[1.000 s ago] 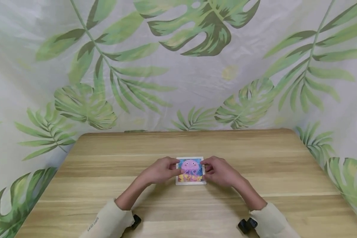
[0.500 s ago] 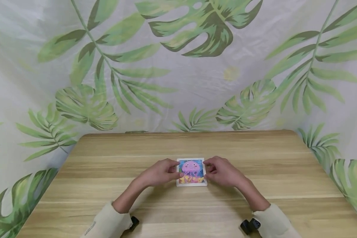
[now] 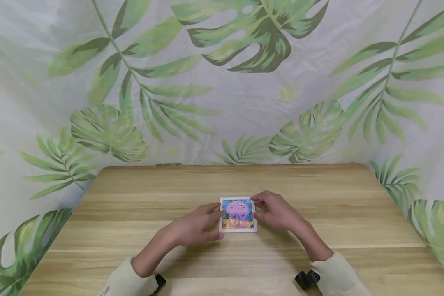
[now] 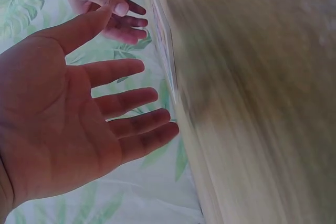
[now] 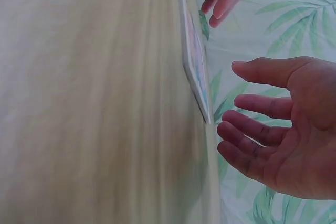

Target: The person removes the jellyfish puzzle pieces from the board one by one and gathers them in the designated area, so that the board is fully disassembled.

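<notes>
A square picture board with a white frame and a pink jellyfish on it lies flat on the wooden table, in the middle of the head view. Along its left edge my left hand is spread, fingertips right at the frame and thumb by the near left corner. My right hand is at the opposite edge, index finger by the far right corner and thumb beside the right side. In the left wrist view the left hand's fingers are straight and hold nothing. The right wrist view shows relaxed, slightly bent fingers with nothing between them.
The wood-grain table stretches out around the board, its far edge close to a hanging cloth printed with green leaves. Pale sleeves cover both forearms, and a small black device sits at each wrist.
My left thumb has come off the board's face, and that hand has drawn slightly left and nearer the body, fingers spreading. My right hand has shifted only a little. The board stays in place.
</notes>
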`<move>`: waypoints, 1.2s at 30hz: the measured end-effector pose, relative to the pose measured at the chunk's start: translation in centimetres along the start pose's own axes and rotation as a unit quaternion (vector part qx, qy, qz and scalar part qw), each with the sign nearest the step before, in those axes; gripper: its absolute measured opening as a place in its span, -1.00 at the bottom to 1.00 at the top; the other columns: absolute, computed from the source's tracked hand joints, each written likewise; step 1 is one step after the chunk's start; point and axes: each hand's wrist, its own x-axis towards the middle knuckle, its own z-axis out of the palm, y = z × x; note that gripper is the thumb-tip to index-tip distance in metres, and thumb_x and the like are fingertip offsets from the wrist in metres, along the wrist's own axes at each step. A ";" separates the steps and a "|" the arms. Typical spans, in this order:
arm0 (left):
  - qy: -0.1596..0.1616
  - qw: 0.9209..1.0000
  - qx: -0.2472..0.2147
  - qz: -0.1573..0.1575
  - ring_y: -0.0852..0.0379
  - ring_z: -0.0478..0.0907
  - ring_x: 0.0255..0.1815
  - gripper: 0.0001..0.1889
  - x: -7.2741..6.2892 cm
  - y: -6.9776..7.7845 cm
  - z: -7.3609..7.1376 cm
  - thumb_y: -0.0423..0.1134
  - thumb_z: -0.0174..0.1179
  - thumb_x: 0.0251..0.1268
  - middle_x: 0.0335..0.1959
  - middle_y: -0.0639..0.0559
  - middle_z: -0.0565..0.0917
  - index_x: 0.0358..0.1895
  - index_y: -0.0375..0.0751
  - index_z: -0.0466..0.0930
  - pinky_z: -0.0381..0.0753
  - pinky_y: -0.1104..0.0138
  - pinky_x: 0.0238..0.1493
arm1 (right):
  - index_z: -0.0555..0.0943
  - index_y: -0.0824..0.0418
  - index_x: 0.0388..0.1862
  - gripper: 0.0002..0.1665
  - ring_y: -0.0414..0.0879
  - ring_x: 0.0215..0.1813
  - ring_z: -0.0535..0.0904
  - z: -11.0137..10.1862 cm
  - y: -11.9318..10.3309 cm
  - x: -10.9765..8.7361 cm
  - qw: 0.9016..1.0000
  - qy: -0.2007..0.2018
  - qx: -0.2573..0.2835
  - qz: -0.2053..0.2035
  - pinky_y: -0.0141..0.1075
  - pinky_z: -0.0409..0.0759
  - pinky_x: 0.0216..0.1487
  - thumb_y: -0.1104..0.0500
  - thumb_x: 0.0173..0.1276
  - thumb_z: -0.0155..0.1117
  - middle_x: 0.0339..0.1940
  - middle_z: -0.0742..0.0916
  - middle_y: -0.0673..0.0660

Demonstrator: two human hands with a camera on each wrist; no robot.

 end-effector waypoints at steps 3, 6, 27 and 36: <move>-0.005 1.000 0.008 0.002 -0.31 0.10 0.76 -0.22 -0.3 0.1 0.0 0.09 0.26 0.59 0.75 -0.28 0.13 0.68 -0.20 0.27 0.25 -0.20 0.68 | 0.67 0.32 0.33 -0.47 0.14 0.25 0.68 0.0 -0.4 0.3 1.000 -0.003 0.001 -0.014 0.09 0.69 0.29 0.21 0.43 0.50 0.24 0.76 0.24; -0.011 1.000 0.017 -0.002 -0.33 0.06 0.77 -0.23 -0.4 0.1 0.0 0.07 0.25 0.60 0.76 -0.26 0.13 0.69 -0.20 0.25 0.22 -0.21 0.69 | 0.67 0.32 0.33 -0.47 0.13 0.24 0.67 0.2 -0.9 0.7 1.000 -0.007 0.003 -0.017 0.09 0.68 0.28 0.21 0.43 0.50 0.26 0.75 0.24; -0.044 0.996 0.075 -0.001 -0.28 0.01 0.79 -0.25 -0.4 0.7 1.3 0.16 0.23 0.59 0.80 -0.03 0.10 0.69 -0.04 0.29 0.22 -0.29 0.66 | 0.66 0.32 0.35 -0.44 0.20 0.32 0.66 0.6 -1.7 1.5 1.000 -0.008 -0.020 -0.016 0.13 0.65 0.36 0.15 0.44 0.52 0.30 0.74 0.25; -0.038 0.996 0.083 0.002 -0.28 0.04 0.78 -0.27 -0.5 0.8 1.3 0.14 0.22 0.59 0.79 -0.03 0.12 0.67 -0.07 0.32 0.24 -0.30 0.64 | 0.66 0.30 0.36 -0.44 0.22 0.33 0.66 0.5 -2.0 1.6 1.000 -0.010 -0.016 -0.017 0.16 0.64 0.36 0.15 0.45 0.51 0.30 0.74 0.26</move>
